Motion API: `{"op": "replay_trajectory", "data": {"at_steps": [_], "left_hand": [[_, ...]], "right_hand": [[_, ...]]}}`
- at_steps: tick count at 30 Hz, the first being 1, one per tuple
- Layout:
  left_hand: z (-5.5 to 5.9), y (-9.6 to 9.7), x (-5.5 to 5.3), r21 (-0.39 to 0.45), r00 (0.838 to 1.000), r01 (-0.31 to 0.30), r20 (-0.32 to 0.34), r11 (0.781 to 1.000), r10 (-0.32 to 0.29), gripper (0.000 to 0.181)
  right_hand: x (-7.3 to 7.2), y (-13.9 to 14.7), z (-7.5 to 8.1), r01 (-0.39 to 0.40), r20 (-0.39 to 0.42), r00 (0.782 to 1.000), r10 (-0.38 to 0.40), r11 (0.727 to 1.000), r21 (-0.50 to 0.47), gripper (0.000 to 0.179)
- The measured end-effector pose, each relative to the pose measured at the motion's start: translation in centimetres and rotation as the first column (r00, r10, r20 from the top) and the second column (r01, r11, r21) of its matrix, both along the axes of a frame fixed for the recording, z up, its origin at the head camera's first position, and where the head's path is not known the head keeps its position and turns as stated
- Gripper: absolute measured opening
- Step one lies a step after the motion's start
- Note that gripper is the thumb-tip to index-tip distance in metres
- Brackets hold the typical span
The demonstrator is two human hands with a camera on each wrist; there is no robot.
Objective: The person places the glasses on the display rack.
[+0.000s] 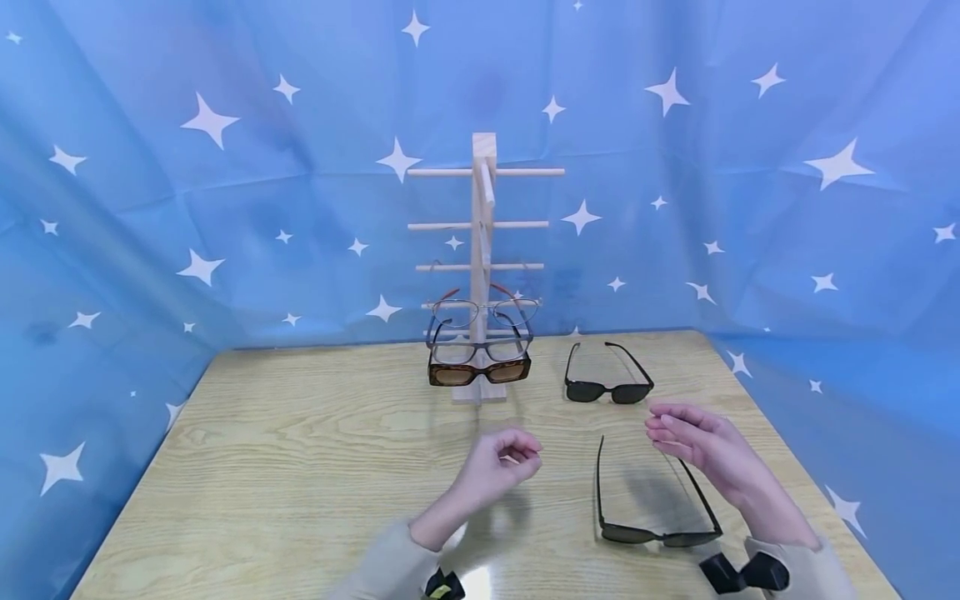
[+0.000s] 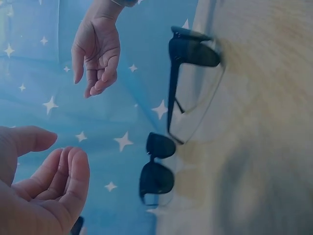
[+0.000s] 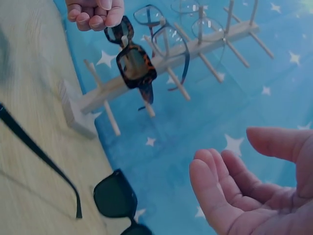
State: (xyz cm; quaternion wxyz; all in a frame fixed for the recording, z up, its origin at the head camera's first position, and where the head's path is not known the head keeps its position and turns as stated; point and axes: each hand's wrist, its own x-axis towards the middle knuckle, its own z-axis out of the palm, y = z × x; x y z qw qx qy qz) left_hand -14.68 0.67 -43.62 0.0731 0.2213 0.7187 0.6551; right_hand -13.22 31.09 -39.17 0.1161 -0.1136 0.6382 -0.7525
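Observation:
My left hand [image 1: 498, 464] hovers over the table in front of the stand, its fingers loosely bent and nothing in them. Off to the right, my right hand [image 1: 705, 446] is raised above one arm of the nearer black sunglasses [image 1: 628, 534], also holding nothing; thumb and fingers are apart in the right wrist view. Those sunglasses lie unfolded, lenses toward me. Behind them a second black pair [image 1: 585, 392] rests with its arms spread. Tortoiseshell sunglasses [image 3: 134, 66] hang lowest on the wooden stand [image 1: 482, 208], below dark-framed glasses [image 1: 453, 354] and thin wire-framed glasses [image 1: 455, 313].
The stand's upper pegs [image 1: 525, 172] stick out to both sides at the back of the wood-grain table [image 1: 285, 467]. A blue curtain [image 1: 300, 125] with white stars hangs behind and around the table. Black wrist mounts [image 1: 744, 573] sit at my sleeves.

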Motion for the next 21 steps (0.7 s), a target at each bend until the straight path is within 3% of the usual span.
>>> {"op": "replay_trajectory", "data": {"at_steps": [8,14,21], "left_hand": [[-2.0,1.8,0.8,-0.002,0.998,0.007,0.061,1.0,-0.006,0.009],[-3.1,3.4,1.3,0.01,0.997,0.029,0.072,1.0,-0.03,0.012],[-4.5,5.0,1.7,-0.004,0.994,0.049,0.097,0.999,-0.049,0.015]], "right_hand": [[1.1,1.4,-1.7,0.07,0.055,0.995,-0.079,0.986,0.154,0.023],[1.9,2.7,-3.0,0.166,0.043,0.981,-0.189,0.935,0.315,0.019],[2.6,3.5,-4.2,0.246,0.032,0.958,-0.284,0.877,0.412,0.018]]}}
